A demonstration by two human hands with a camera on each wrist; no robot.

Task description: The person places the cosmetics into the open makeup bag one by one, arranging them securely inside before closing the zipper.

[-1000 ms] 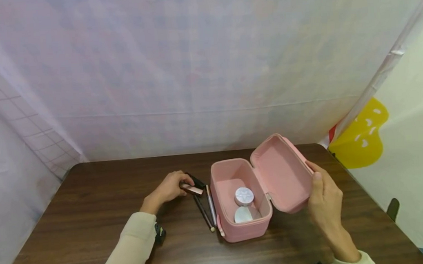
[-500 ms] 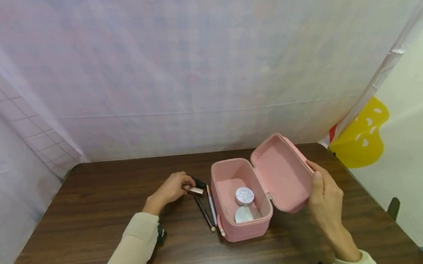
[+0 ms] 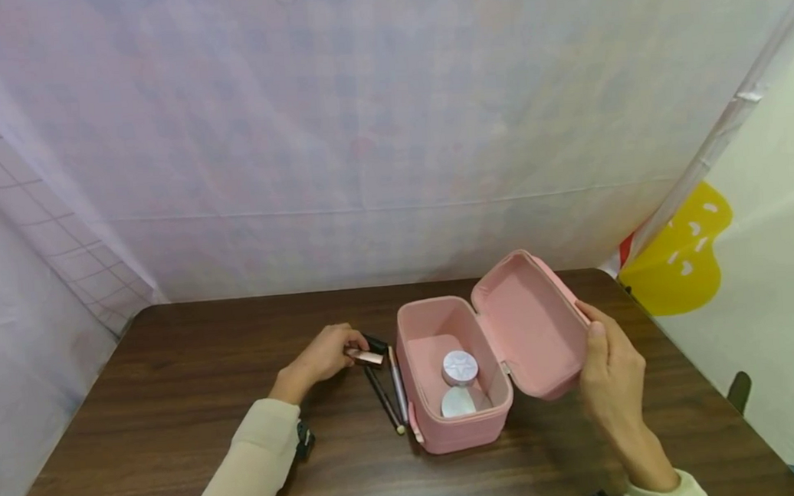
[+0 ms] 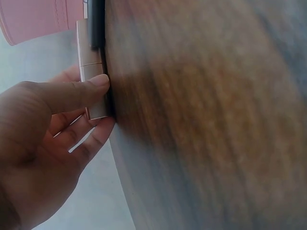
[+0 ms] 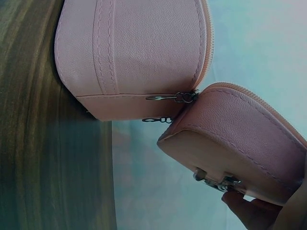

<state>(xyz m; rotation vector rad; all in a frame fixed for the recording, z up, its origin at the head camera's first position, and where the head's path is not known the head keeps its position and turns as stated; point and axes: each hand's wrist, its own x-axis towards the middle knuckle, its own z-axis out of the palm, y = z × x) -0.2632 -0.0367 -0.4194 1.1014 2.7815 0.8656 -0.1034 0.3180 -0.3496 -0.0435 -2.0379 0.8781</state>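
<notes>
On the wooden table stands a pink cosmetic case (image 3: 461,434), its lid (image 3: 530,327) swung up to the right. My right hand (image 3: 613,375) grips the outer edge of that lid; zipper pulls (image 5: 182,97) hang by the hinge side in the right wrist view. Left of the case, my left hand (image 3: 323,353) pinches a flat-sided rose-gold lipstick tube (image 4: 91,55) between thumb and fingers, low at the tabletop. A black tube-like item (image 3: 377,343) lies against its far end. Inside the case are a round silver-white container with a star (image 3: 460,367) and a second pale round one (image 3: 458,402).
Two slim sticks lie beside the case's left wall: a dark one with a pale tip (image 3: 385,402) and a silvery one (image 3: 398,386). A pale curtain (image 3: 364,166) hangs behind the table's back edge (image 3: 269,297).
My left hand has shifted slightly to the right, and its fingers sit a little differently on the lipstick tube. The right hand, lid and case stay nearly still.
</notes>
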